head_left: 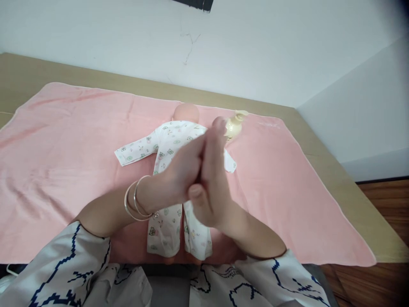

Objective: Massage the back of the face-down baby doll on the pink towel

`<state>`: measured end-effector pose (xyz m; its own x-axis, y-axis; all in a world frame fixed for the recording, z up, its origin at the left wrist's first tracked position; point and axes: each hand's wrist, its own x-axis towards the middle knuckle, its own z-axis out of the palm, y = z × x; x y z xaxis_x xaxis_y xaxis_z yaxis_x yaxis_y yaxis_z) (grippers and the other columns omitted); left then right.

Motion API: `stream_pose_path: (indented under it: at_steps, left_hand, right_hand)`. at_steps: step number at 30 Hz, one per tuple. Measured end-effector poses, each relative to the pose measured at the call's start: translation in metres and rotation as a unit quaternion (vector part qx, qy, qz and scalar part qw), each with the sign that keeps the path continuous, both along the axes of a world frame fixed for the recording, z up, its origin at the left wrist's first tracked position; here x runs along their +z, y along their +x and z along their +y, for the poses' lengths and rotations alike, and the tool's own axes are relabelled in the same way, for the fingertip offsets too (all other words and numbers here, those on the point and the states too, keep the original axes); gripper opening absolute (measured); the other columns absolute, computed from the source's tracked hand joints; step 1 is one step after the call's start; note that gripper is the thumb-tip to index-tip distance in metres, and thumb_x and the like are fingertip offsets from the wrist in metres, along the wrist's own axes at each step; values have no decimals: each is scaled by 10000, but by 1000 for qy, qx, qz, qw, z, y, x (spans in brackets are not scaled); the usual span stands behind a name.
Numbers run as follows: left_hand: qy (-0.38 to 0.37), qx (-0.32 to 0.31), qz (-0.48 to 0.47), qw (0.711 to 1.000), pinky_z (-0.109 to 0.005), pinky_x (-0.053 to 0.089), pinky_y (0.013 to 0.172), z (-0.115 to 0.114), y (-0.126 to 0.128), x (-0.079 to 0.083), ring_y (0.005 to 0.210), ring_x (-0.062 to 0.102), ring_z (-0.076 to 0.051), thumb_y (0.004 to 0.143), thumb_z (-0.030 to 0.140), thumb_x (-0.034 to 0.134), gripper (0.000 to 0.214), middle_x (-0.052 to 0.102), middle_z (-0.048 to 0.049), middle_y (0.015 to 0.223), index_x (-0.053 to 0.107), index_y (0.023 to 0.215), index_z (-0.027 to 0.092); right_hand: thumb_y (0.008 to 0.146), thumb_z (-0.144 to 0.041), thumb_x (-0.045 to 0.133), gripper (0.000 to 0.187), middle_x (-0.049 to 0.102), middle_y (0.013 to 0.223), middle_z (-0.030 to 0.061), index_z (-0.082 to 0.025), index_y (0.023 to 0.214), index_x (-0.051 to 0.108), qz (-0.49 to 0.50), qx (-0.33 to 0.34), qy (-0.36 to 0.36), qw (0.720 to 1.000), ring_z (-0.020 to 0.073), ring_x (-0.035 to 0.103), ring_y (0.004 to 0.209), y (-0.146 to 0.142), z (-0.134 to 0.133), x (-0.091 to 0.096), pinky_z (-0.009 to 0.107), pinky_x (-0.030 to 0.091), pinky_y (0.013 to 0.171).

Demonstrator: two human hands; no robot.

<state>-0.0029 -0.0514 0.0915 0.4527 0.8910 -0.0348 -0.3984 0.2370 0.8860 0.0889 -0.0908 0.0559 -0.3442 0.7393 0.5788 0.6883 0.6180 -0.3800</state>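
Palm to palm, my left hand [183, 166] and my right hand [215, 183] press together in front of me, their fingers stretched out and pointing up and away. Nothing shows between them, though the palms themselves are hidden. Two thin bangles [136, 200] circle my left wrist. Beneath the hands lies a bald baby doll [185, 112] in a white patterned outfit [164, 232], one sleeve spread to the left. My hands cover part of its body and most of its other sleeve. Just beyond my fingertips stands a cream pump bottle [234, 126], partly hidden.
A pink blanket [73, 136] lies under the doll and bottle, on a light wooden table [322, 149]. A white wall [128, 47] rises along the far edge. Dark wooden flooring [380, 204] shows at the right.
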Motion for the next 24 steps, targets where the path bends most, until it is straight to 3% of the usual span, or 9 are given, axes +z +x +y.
stream_pose_path:
  at_steps: [2,4,6,9,12,15,19,21,24]
  left_hand:
    - [-23,-20,37,999,-446,490,1110,14,-8,4,1346,558,-275,1041,443,192,507,699,-105,1147,600,1228,206]
    - [-13,-14,66,998,-472,438,1149,26,-15,5,1412,494,-253,1047,431,99,569,670,-97,1240,559,1313,227]
    - [31,25,90,995,-522,430,1140,32,-18,3,1430,469,-279,1045,443,101,571,656,-90,1280,550,1340,250]
    - [61,51,103,991,-549,442,1119,34,-16,-3,1435,454,-326,1038,451,163,530,658,-94,1287,577,1310,264]
    - [3,37,73,997,-499,387,1178,38,-10,-4,1457,427,-297,1040,482,163,538,630,-98,1344,547,1334,245]
    - [-30,106,52,993,-419,312,1233,57,-6,-10,1467,416,-231,1054,472,177,521,588,-87,1405,532,1327,206]
    - [134,263,108,949,-347,398,1165,106,-7,-51,1309,565,-177,1019,283,393,251,667,-37,1245,628,1049,200]
    - [192,301,184,916,-320,482,1043,128,-7,-77,1126,645,-181,985,264,462,199,711,-43,1071,631,906,196]
    - [225,300,270,887,-303,507,900,142,-6,-107,938,659,-180,958,239,480,233,702,-33,864,595,761,193]
  right_hand:
    - [1001,-607,162,823,-331,1634,-40,-191,1534,-308,-15,40,8,999,331,-157,1546,-8,-5,-8,572,36,1305]
    - [990,-627,272,925,-274,1659,33,-163,1522,-326,-25,67,4,997,343,-118,1555,-13,-8,-13,613,79,1289]
    - [982,-627,343,974,-170,1688,84,-183,1514,-341,-31,80,-18,996,342,-75,1563,-14,-7,-15,642,132,1271]
    - [995,-581,367,954,-125,1697,82,-218,1508,-351,-25,84,-44,995,321,-69,1567,-10,-3,-14,638,147,1271]
    - [1003,-548,373,933,-95,1700,91,-201,1530,-314,-15,90,-55,994,306,-81,1568,-6,1,-12,619,136,1278]
    - [1018,-532,327,849,40,1702,113,-185,1572,-215,-13,84,-87,993,273,-27,1576,-4,14,-15,601,151,1276]
    - [1043,-419,255,610,294,1646,124,-172,1596,180,-38,4,-130,991,254,151,1566,0,50,-35,593,109,1275]
    - [1034,-316,264,530,385,1600,149,-127,1508,409,-75,-65,-150,984,267,239,1544,4,71,-48,570,105,1278]
    - [1010,-262,318,488,409,1588,139,-122,1432,520,-114,-83,-162,977,281,263,1534,15,98,-63,565,125,1273]
